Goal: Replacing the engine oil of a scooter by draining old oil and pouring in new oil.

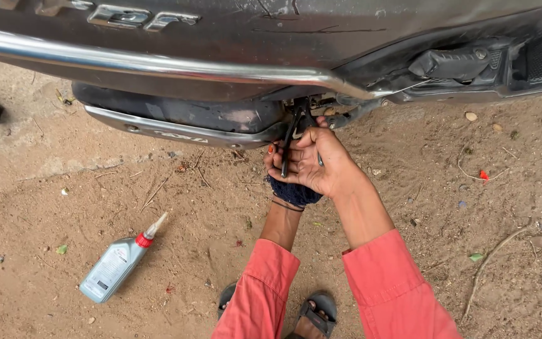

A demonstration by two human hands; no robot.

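Head view, right hand (313, 164): reaches up under the scooter, its fingers (296, 145) curled tight round a slim dark tool (290, 141).
Head view, tool: stands nearly upright, its top end at the fittings just under the scooter's body, beside the muffler (183, 119).
Head view, left hand: almost wholly hidden behind the right one; it seems to press a dark blue rag (293, 192) from below, but how its fingers lie I cannot tell.
Head view, scooter (233, 37): grey bodywork fills the top of the picture, with a chrome rail (127, 63) running along it.
Head view, ground (409, 207): dry sandy dirt; a grey oil bottle (114, 267) with a red collar and long nozzle lies on its side, well apart to the left.
Risk, slip: the tool could skid off the fitting, since the grip is high and cramped, knocking knuckles on metal.
Risk, bottle: lying flat, it may leak into the sand.
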